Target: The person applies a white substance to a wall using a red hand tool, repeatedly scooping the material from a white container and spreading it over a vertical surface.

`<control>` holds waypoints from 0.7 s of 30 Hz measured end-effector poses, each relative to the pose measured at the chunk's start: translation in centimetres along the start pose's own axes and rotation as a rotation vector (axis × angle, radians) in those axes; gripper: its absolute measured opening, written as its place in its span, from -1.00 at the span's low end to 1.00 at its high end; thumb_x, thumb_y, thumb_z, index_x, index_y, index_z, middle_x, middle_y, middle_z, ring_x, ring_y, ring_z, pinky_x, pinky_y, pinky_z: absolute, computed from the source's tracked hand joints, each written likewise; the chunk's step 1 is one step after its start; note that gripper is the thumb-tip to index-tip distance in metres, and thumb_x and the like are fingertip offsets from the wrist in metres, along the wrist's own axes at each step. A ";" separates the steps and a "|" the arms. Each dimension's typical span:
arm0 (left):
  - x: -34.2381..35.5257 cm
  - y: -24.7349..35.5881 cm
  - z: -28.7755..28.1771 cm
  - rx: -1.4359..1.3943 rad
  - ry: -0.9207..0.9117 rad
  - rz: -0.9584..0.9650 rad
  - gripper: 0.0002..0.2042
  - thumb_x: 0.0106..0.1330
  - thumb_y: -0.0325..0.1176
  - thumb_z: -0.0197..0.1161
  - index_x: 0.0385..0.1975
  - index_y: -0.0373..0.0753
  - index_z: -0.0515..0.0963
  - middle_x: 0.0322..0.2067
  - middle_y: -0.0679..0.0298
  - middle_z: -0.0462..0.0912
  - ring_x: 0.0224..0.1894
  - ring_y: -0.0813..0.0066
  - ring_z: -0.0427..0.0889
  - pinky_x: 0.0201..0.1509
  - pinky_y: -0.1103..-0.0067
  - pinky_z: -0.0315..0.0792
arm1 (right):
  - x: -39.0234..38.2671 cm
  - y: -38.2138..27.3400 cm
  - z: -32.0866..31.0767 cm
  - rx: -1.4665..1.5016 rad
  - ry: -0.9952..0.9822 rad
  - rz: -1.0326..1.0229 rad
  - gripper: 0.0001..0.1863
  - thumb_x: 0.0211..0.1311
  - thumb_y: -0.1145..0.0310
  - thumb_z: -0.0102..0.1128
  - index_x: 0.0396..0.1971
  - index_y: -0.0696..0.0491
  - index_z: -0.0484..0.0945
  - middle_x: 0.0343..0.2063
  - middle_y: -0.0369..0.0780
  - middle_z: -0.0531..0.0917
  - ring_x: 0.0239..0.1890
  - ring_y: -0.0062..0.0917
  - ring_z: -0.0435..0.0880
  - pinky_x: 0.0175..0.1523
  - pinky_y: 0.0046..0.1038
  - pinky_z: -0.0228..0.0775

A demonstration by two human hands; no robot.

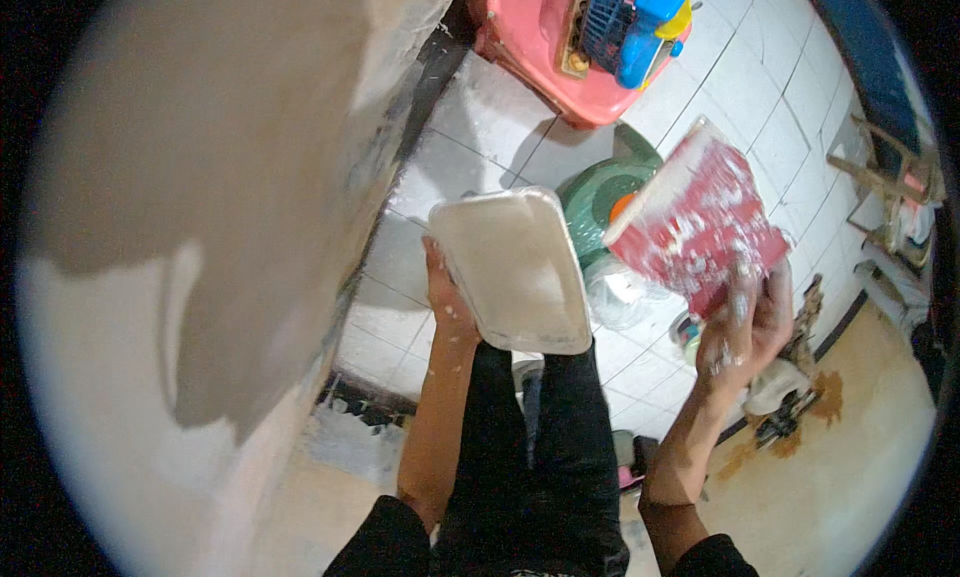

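An off-white rectangular tray with rounded corners (515,267) is held up in front of my legs. My left hand (452,295) grips it along its left side, with part of the fingers hidden behind it. To the right, my right hand (748,322) is closed on the lower corner of a red flat spreader (695,217). White paste is smeared over the spreader's face, and a pale strip runs along its upper left edge. White smears also mark the fingers and wrist of my right hand. Tray and spreader are apart from each other.
A pink plastic chair (585,102) bears a blue fan (640,27) on the white tiled floor (480,107). Below the spreader is a green round container (590,192), beside clear plastic wrapping (618,295). A plastered wall (230,107) rises at left; a wooden stool (900,167) stands far right.
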State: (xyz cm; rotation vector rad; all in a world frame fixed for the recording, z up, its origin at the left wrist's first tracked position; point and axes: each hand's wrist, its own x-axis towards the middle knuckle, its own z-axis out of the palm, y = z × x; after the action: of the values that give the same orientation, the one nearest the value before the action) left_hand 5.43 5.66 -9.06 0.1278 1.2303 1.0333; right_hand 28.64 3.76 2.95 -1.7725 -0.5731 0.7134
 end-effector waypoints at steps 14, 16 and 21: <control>-0.7 -1.7 4.9 -0.093 -0.234 -0.173 -0.33 0.24 0.25 -0.18 0.12 -0.22 0.23 -0.05 0.17 0.44 -0.04 0.35 0.47 0.07 0.42 0.38 | -2.8 -0.1 3.5 -0.610 -0.589 -0.149 -0.73 0.05 0.56 0.03 -0.18 0.24 0.38 -0.66 0.03 0.50 -0.59 -0.09 0.55 -0.52 -0.28 0.34; -0.5 -2.5 4.6 -0.057 -0.176 -0.154 -0.38 0.30 0.19 -0.25 0.05 -0.28 0.30 -0.14 0.21 0.49 -0.16 0.49 0.50 -0.06 0.52 0.42 | -2.8 1.0 4.2 -0.541 -0.596 -0.151 -0.75 0.03 0.57 0.02 -0.23 0.24 0.39 -0.67 0.04 0.49 -0.61 -0.04 0.52 -0.54 -0.30 0.33; -0.9 -1.2 3.9 0.150 -0.136 -0.080 -0.38 0.32 0.17 -0.31 -0.01 -0.32 0.35 -0.20 0.20 0.51 -0.19 0.52 0.51 -0.10 0.56 0.43 | -3.3 2.6 4.7 -0.496 -0.606 -0.090 -0.80 0.02 0.60 -0.02 -0.29 0.23 0.42 -0.64 0.02 0.50 -0.58 -0.17 0.56 -0.48 -0.40 0.33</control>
State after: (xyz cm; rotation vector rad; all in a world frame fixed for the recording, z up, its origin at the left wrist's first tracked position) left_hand 9.33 6.09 -7.60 0.2592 1.1788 0.8491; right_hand 23.03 3.84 0.00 -1.9502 -1.3215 1.1246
